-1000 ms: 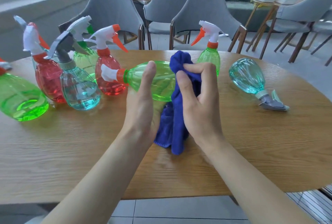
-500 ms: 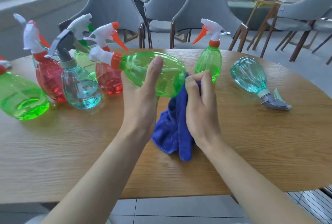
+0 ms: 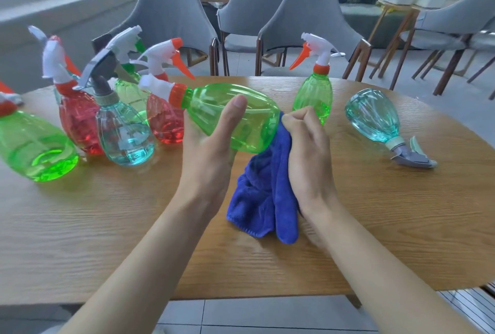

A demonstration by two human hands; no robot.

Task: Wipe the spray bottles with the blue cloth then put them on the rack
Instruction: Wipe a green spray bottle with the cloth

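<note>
The left hand [image 3: 211, 151] grips the green bottle [image 3: 235, 116]. The right hand [image 3: 308, 151] pinches the blue cloth [image 3: 263, 194], wiping the bottom. Next comes the rack, not seen here.

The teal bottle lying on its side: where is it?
In the head view the teal bottle lies on the right side of the table, apart from the right hand, nearest the upright green bottle.

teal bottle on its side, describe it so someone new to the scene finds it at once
Take the wooden table and look to its right part, beyond the right hand holding the blue cloth. A clear teal spray bottle lies there on its side, alone. Its trigger is grey, unlike the white-and-orange one on the upright green bottle nearby.
</note>
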